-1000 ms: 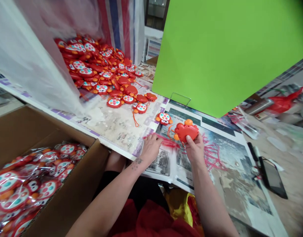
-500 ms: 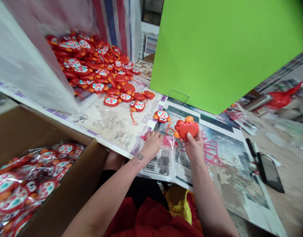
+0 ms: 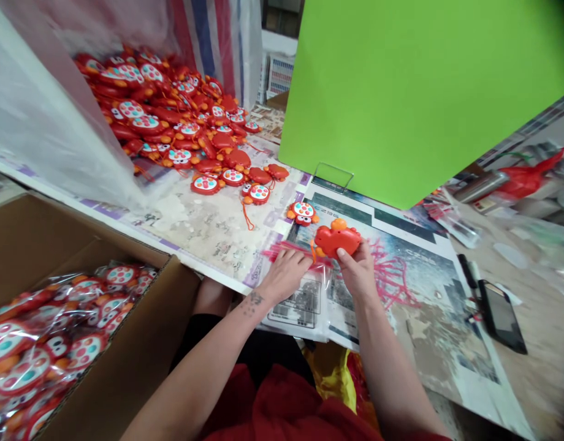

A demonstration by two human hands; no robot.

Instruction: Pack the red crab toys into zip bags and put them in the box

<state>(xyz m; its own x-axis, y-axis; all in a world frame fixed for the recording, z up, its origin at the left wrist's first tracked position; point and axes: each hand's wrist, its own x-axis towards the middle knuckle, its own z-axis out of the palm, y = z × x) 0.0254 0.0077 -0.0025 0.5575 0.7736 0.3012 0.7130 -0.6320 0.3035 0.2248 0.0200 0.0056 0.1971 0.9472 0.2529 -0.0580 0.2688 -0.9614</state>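
Observation:
My right hand (image 3: 357,269) grips a red toy crab (image 3: 339,240) with orange claws, its plain back facing me and the thumb pressed on it. An orange cord loop (image 3: 313,251) hangs at the toy's left side. Just left of it, my left hand (image 3: 289,272) has its fingers bent together at the mouth of a clear plastic bag (image 3: 309,303) that lies flat on the table; the fingertips are partly hidden. Beyond both hands, another toy crab (image 3: 303,212) lies with its white, dotted face up.
A heap of the same toys (image 3: 185,122) spills from a large white sack (image 3: 56,110) at the back left. Bagged toys fill a cardboard box (image 3: 139,343) at lower left. A green board (image 3: 401,92) stands at the back; a phone (image 3: 501,315) lies on the right.
My right hand has brought the toy crab left and slightly down, nearer my left hand. The left hand has shifted slightly right at the bag's mouth.

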